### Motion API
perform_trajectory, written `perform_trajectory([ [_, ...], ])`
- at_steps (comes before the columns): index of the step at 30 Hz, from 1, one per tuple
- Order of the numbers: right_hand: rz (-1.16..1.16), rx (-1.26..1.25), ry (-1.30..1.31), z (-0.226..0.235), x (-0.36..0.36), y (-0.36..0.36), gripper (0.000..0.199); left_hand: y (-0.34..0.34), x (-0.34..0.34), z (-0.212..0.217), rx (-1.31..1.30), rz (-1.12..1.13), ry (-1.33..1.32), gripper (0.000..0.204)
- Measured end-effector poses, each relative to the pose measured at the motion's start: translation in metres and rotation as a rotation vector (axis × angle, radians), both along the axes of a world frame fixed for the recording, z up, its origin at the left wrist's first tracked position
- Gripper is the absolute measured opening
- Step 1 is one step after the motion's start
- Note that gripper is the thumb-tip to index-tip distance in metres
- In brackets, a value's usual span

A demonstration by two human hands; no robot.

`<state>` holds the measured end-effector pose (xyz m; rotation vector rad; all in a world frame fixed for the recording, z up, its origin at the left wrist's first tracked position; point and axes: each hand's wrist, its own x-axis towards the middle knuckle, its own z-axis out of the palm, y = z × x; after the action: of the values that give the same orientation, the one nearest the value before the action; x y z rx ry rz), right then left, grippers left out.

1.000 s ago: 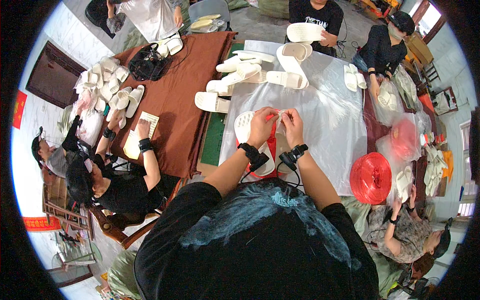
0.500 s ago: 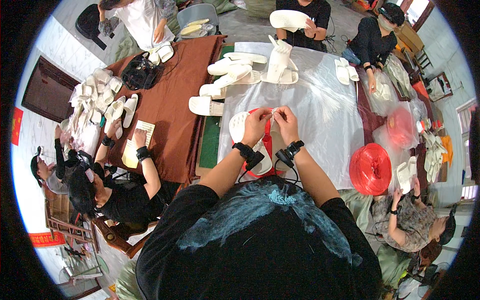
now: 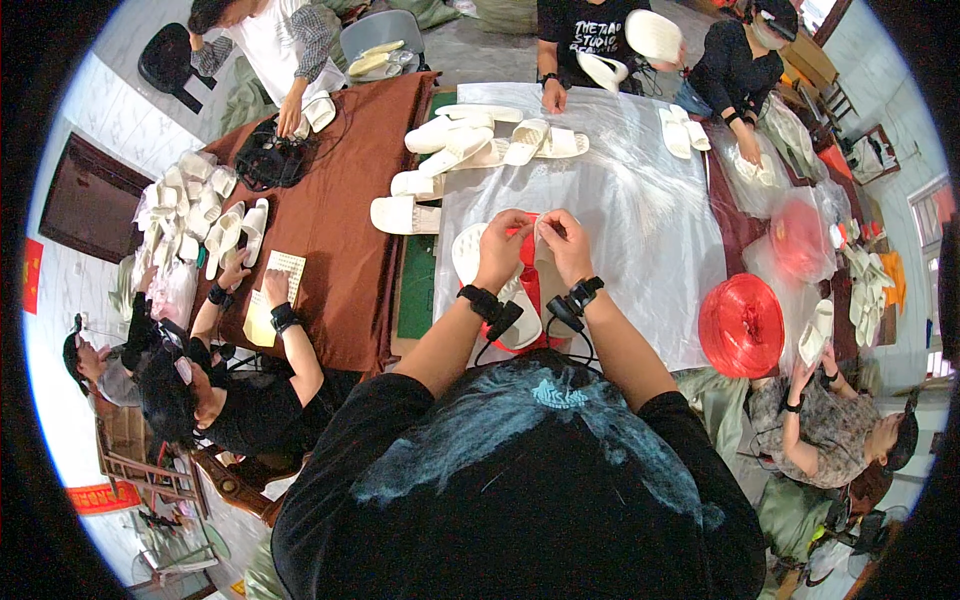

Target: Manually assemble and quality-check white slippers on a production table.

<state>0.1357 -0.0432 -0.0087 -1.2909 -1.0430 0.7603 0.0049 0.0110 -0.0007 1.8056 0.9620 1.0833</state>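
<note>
A pair of white slippers (image 3: 470,252) lies sole-up in front of me on clear plastic sheeting. A red plastic string (image 3: 528,285) runs around the pair. My left hand (image 3: 505,243) and my right hand (image 3: 563,240) meet over the top of the pair, both pinching the red string between their fingertips. Each wrist wears a black band with a cable.
More white slippers (image 3: 470,145) lie further along the table. A red spool of string (image 3: 741,325) sits to my right. A brown cloth (image 3: 330,210) covers the left table, where a seated person (image 3: 215,400) holds a paper sheet. Other people work at the far end and at my right.
My hands and the slipper pair stay together while the view has shifted slightly; the fingers keep working the red string at the top of the pair.
</note>
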Motion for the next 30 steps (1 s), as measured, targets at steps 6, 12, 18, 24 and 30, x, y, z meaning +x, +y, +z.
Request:
perform_trajectory([
  [6,0.03,0.004,-0.076,0.005,-0.001,0.0,0.004,0.005,-0.005,-0.004,-0.186,-0.065,0.055,0.011],
  [12,0.044,-0.012,0.001,0.007,-0.002,-0.002,0.005,0.002,-0.005,0.005,-0.22,-0.09,-0.001,0.01],
  [18,-0.005,0.016,0.093,-0.002,0.0,0.003,0.008,0.011,-0.011,-0.002,-0.45,-0.05,-0.303,0.01],
  [24,-0.004,-0.006,0.161,0.022,0.001,-0.001,0.009,0.017,-0.017,0.0,-0.532,-0.061,-0.423,0.009],
  [30,-0.027,0.208,-0.644,0.085,0.012,-0.045,0.015,0.014,-0.031,0.047,-0.498,-0.147,-0.408,0.01],
])
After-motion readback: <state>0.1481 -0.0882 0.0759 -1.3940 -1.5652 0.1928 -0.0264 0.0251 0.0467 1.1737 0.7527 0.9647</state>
